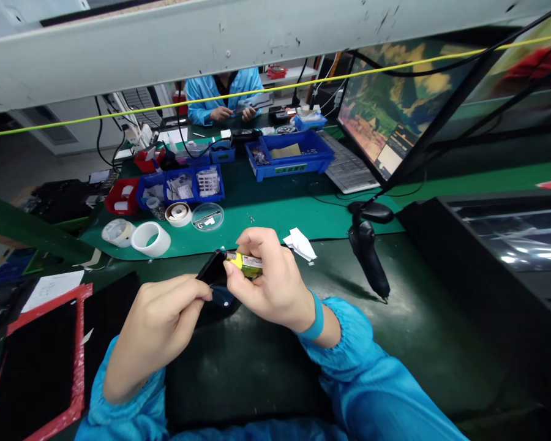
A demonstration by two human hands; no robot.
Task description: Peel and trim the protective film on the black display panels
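Two bare hands, the left hand [160,318] and the right hand [270,285], show at the near edge of the scene, framed by a bright blue work smock. The left sleeve [123,398] and the right sleeve [381,380] are of thin, slightly shiny fabric that wrinkles in fine folds and puckers at gathered elastic cuffs. A smooth blue wristband [316,318], a shade duller than the smock, circles the right wrist just beyond the cuff.

The right hand [270,285] covers most of the yellow piece [243,263] — its label unreadable.
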